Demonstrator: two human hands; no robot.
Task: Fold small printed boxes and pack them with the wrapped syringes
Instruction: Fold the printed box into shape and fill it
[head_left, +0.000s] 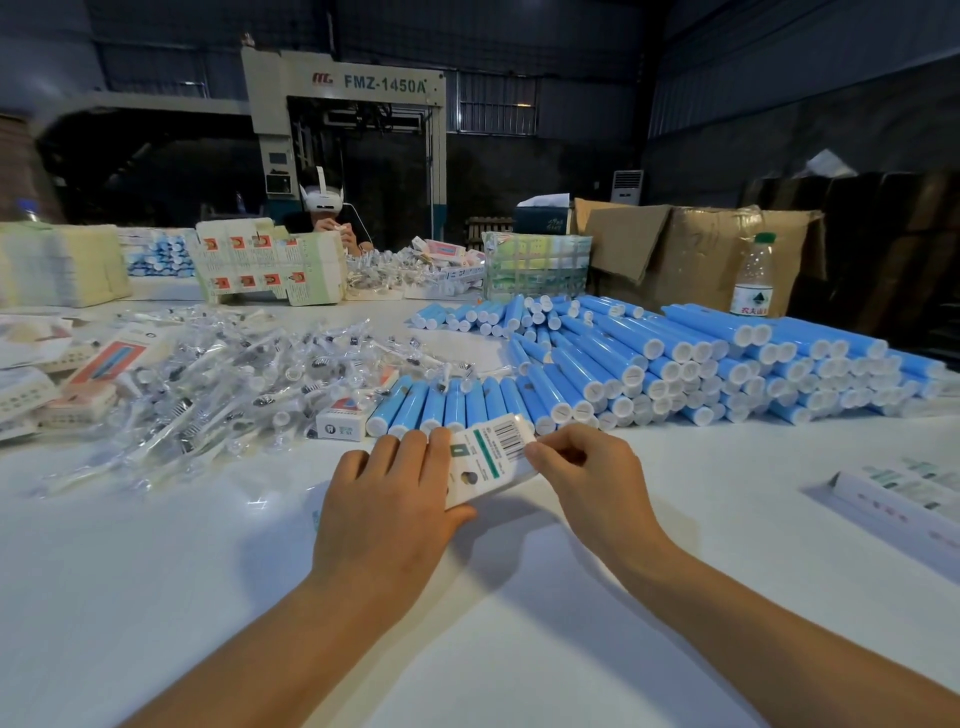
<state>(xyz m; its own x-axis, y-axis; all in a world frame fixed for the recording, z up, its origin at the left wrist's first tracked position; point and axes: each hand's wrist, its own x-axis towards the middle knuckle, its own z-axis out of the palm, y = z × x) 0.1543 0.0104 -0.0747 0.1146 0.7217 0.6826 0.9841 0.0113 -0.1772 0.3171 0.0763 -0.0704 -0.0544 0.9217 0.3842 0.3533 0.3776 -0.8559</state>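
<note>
Printed box (488, 457) sits just before the blue tubes (649, 364), off the tabletop (519, 597). Left hand (389, 499) grips its side; right hand (587, 467) pinches the flap. Risk: a hard pinch creases the flap.

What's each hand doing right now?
Left hand: holds the small printed box, thumb under it.
Right hand: pinches the box's upper right edge.

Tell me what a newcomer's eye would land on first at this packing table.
First, the big heap of bright blue plastic tubes with white caps across the right half of the white table. To its left lies a glinting pile of clear-wrapped syringes. Front and centre, the left hand and right hand hold a small white printed cardboard box with a barcode.
</note>
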